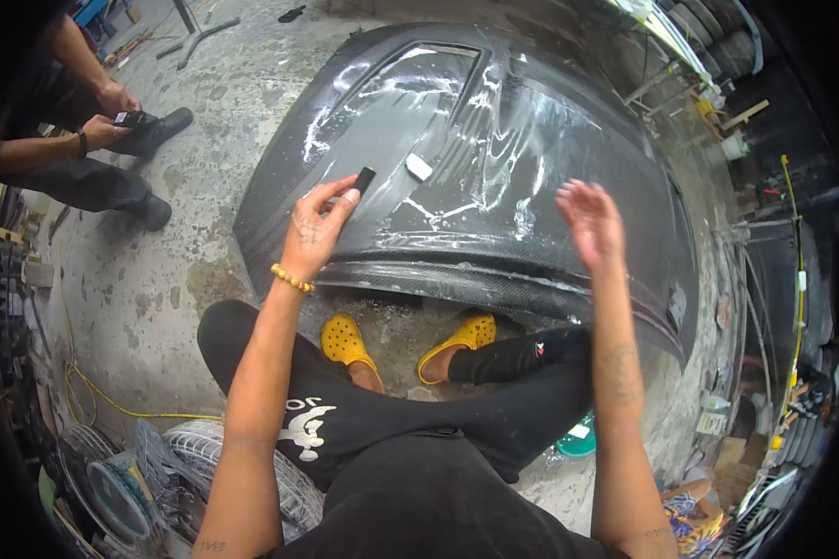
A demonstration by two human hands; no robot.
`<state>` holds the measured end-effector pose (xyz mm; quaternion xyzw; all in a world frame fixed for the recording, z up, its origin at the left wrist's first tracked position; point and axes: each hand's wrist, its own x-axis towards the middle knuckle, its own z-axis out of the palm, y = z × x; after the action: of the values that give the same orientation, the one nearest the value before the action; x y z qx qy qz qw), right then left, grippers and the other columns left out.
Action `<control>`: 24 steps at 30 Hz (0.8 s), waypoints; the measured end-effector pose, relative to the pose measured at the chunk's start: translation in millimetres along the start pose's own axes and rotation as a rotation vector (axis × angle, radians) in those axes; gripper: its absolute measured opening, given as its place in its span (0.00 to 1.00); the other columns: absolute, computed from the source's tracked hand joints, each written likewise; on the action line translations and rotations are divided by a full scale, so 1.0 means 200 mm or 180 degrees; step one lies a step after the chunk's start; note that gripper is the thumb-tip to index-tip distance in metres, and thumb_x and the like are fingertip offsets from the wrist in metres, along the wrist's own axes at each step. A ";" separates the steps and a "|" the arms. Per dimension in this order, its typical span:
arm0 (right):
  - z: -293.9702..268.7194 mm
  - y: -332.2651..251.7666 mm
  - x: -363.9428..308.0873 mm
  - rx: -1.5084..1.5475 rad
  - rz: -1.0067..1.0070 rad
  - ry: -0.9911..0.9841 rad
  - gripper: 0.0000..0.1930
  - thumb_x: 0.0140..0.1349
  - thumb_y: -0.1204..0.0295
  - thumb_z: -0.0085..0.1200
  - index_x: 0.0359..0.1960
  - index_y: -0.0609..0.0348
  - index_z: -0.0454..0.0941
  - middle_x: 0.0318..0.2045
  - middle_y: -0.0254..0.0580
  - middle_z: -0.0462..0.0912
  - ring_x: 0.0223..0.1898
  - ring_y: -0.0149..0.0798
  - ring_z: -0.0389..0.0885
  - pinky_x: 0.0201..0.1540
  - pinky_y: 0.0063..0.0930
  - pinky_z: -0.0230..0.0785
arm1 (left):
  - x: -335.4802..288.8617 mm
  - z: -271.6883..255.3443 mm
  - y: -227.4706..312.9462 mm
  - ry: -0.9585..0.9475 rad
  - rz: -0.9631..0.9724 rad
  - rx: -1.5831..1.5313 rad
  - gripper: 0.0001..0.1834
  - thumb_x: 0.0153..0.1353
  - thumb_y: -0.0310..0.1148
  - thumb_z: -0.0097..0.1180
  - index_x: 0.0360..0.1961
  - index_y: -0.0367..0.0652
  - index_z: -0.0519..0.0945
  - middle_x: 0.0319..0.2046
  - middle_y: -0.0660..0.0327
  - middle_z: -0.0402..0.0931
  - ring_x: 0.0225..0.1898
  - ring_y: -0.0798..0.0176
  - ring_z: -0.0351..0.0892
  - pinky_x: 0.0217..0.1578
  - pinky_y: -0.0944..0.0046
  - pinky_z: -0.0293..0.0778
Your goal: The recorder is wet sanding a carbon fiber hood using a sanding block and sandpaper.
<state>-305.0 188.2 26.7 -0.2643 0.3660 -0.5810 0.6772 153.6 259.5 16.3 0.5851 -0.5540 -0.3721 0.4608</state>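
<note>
In front of me lies a dark carbon-fibre car hood point(382, 140), its surface wet and glossy in streaks. My left hand point(313, 228) is over its near left part, closed on a small black rectangular block point(364, 181) between thumb and fingers. To the right of that block, a small white block-shaped piece point(419, 167) rests on the hood. My right hand point(592, 224) is raised over the near right part of the hood, empty, with the fingers loosely bent and apart. Whether it touches the surface I cannot tell.
A co-worker stands at the left, a black phone-like device point(130, 119) in both hands. Tyres point(242, 456) and a yellow cord point(149, 415) are at the lower left. A green round container point(578, 438) stands by my right leg. Shelves and clutter line the right side.
</note>
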 end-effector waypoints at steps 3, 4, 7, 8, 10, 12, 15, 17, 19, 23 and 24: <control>0.45 0.46 0.18 -0.2230 -0.0107 -0.0341 0.23 0.76 0.56 0.51 0.54 0.67 0.83 0.51 0.53 0.87 0.54 0.48 0.86 0.63 0.41 0.77 | -0.01 0.00 0.02 -0.0022 -0.0128 0.0009 0.17 0.69 0.35 0.63 0.56 0.42 0.86 0.43 0.59 0.85 0.39 0.67 0.82 0.43 0.66 0.77; 0.51 0.63 0.26 -0.2955 -0.0620 -0.0658 0.24 0.75 0.54 0.51 0.59 0.62 0.81 0.56 0.51 0.84 0.58 0.49 0.83 0.66 0.46 0.72 | 0.00 0.01 0.02 -0.0005 -0.0071 0.0005 0.17 0.69 0.35 0.63 0.56 0.42 0.85 0.43 0.58 0.85 0.40 0.67 0.82 0.43 0.65 0.76; 0.60 1.01 0.42 -0.5499 -0.2433 -0.1640 0.27 0.74 0.52 0.52 0.69 0.49 0.73 0.70 0.46 0.72 0.71 0.53 0.70 0.74 0.62 0.54 | 0.00 0.00 0.00 -0.0011 0.0026 0.0029 0.17 0.69 0.34 0.62 0.57 0.41 0.85 0.45 0.57 0.84 0.40 0.66 0.82 0.44 0.65 0.77; 0.61 1.04 0.46 -0.5652 -0.2316 -0.2003 0.28 0.74 0.54 0.51 0.71 0.50 0.69 0.74 0.46 0.66 0.75 0.56 0.63 0.76 0.68 0.44 | 0.00 -0.01 0.00 0.0003 -0.0021 0.0007 0.17 0.69 0.33 0.62 0.57 0.41 0.84 0.46 0.57 0.84 0.39 0.65 0.83 0.43 0.65 0.78; 0.65 0.96 0.64 -0.5804 -0.1897 -0.1560 0.28 0.75 0.54 0.49 0.72 0.48 0.69 0.75 0.49 0.65 0.75 0.57 0.62 0.76 0.67 0.44 | -0.01 -0.04 0.00 0.0008 -0.0060 0.0067 0.17 0.70 0.33 0.61 0.57 0.41 0.84 0.45 0.57 0.84 0.39 0.65 0.84 0.42 0.65 0.79; 0.47 0.85 0.88 -0.5859 -0.1887 -0.0366 0.26 0.76 0.54 0.47 0.72 0.46 0.69 0.75 0.52 0.64 0.76 0.57 0.60 0.77 0.66 0.44 | 0.00 0.00 0.05 -0.0064 -0.0023 0.0021 0.17 0.70 0.33 0.61 0.57 0.41 0.84 0.45 0.57 0.84 0.38 0.65 0.84 0.42 0.65 0.79; 0.43 0.95 0.94 -0.5907 -0.2334 0.0076 0.24 0.76 0.55 0.45 0.71 0.43 0.70 0.73 0.53 0.67 0.77 0.54 0.60 0.77 0.64 0.46 | 0.00 -0.02 0.03 -0.0064 -0.0115 0.0034 0.17 0.70 0.32 0.61 0.58 0.41 0.84 0.45 0.57 0.84 0.38 0.66 0.84 0.41 0.66 0.78; 0.52 0.97 0.93 -0.5704 -0.2378 -0.1847 0.26 0.76 0.52 0.44 0.71 0.43 0.71 0.74 0.46 0.67 0.76 0.48 0.62 0.77 0.65 0.45 | -0.02 -0.06 0.03 -0.0011 -0.0186 -0.0011 0.17 0.69 0.31 0.62 0.57 0.41 0.84 0.45 0.58 0.83 0.37 0.66 0.83 0.40 0.66 0.78; 0.53 0.80 1.04 -0.6372 -0.1731 -0.1240 0.26 0.76 0.50 0.44 0.68 0.45 0.74 0.72 0.45 0.71 0.74 0.49 0.65 0.77 0.65 0.43 | 0.00 -0.03 0.05 -0.0003 -0.0084 0.0058 0.17 0.69 0.31 0.61 0.57 0.40 0.84 0.45 0.58 0.83 0.38 0.67 0.83 0.40 0.67 0.78; 0.62 0.97 1.06 -0.5312 -0.2643 -0.0815 0.21 0.70 0.59 0.55 0.60 0.54 0.79 0.63 0.52 0.79 0.69 0.55 0.71 0.75 0.66 0.50 | 0.02 0.00 0.08 -0.0118 -0.0114 -0.0037 0.17 0.70 0.30 0.60 0.57 0.40 0.84 0.44 0.58 0.83 0.38 0.67 0.82 0.40 0.67 0.77; 0.66 1.02 0.99 -0.4773 -0.2659 -0.1414 0.20 0.69 0.62 0.55 0.60 0.53 0.78 0.63 0.53 0.79 0.70 0.57 0.71 0.73 0.65 0.54 | 0.03 0.01 0.08 -0.0132 -0.0105 -0.0049 0.17 0.70 0.30 0.60 0.57 0.40 0.84 0.44 0.58 0.83 0.38 0.67 0.82 0.40 0.67 0.77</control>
<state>-66.5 22.3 -93.3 -0.8573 0.3842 -0.3233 0.1139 147.2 253.8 31.3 0.5827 -0.5508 -0.3960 0.4475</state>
